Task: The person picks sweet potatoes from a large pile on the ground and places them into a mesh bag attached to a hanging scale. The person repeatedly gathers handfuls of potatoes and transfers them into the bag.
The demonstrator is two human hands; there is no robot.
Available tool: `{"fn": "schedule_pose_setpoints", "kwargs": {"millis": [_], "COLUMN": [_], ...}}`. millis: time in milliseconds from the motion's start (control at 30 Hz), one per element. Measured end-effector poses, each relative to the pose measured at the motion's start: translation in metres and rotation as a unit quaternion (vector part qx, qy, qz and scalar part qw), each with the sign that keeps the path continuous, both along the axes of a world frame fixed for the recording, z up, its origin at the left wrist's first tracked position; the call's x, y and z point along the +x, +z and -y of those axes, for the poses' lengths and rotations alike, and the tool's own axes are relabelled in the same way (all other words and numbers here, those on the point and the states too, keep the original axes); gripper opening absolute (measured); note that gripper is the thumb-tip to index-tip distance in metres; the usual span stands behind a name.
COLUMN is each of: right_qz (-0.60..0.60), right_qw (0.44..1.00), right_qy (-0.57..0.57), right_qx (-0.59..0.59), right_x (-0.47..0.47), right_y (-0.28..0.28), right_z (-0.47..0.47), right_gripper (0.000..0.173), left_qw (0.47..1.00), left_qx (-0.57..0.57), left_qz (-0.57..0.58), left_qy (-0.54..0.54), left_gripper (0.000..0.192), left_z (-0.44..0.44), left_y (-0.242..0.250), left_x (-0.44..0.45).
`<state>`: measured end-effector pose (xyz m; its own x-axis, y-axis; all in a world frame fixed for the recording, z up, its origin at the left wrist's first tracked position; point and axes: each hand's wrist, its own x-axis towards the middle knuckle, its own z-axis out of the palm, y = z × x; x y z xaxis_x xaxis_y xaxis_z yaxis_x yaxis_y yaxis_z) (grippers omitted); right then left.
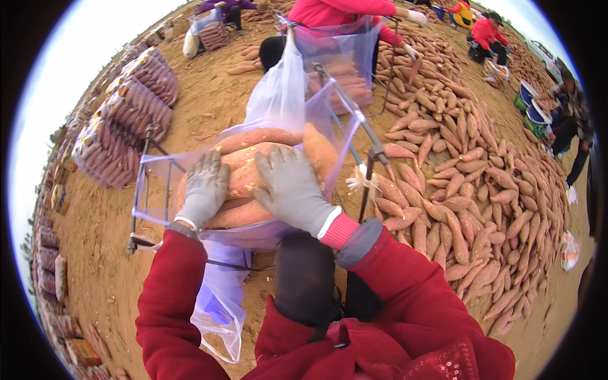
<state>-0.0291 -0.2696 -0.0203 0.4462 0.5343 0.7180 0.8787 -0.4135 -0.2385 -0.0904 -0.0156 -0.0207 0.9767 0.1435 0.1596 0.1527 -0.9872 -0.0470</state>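
My left hand (204, 186) and my right hand (290, 186), both in grey-coated work gloves, rest flat on sweet potatoes (247, 164) that fill a purple plastic bag (256, 237). Neither hand is closed around a root; the fingers are spread a little. One sweet potato (318, 149) stands tilted at the bag's right side, beyond my right hand. The bag's mouth is stretched over a metal frame (356, 111) before my knees. A long pale bag handle (284, 80) rises at the far side, and another bag end hangs below the frame.
A large heap of loose sweet potatoes (456, 190) spreads over the soil to the right. Stacked full bags (128, 118) stand at left. Directly ahead, a person in a pink top (332, 9) works at another framed bag (339, 83). Other people and buckets (534, 107) are farther right.
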Motion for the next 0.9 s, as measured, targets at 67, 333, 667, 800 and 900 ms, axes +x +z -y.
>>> {"fn": "schedule_pose_setpoints", "kwargs": {"millis": [67,333,667,800,900], "right_qz": [-0.03,-0.009,-0.413,-0.317,-0.313], "right_qw": [1.0,0.991,0.831,0.852,0.819], "right_qy": [0.0,0.098,-0.352,-0.389,-0.45], "right_qx": [-0.005,0.086,-0.122,-0.15,-0.17], "right_x": [0.001,-0.034,-0.161,-0.231,-0.227], "right_y": [-0.003,-0.023,-0.264,-0.314,-0.338], "right_z": [-0.002,0.058,0.384,0.416,0.415], "right_gripper": [0.063,0.062,0.053,0.059,0.064], "left_qw": [0.999,0.992,0.987,0.978,0.989], "left_qx": [0.022,-0.109,-0.144,-0.166,-0.122], "left_qz": [-0.005,-0.058,-0.055,-0.097,-0.06], "left_qy": [-0.046,-0.018,-0.048,-0.076,-0.058], "left_gripper": [0.054,0.06,0.058,0.057,0.057], "left_z": [-0.008,-0.03,-0.042,-0.07,-0.08], "left_y": [0.005,0.023,0.028,0.03,0.039], "left_x": [0.004,0.032,0.055,0.064,0.067]}}
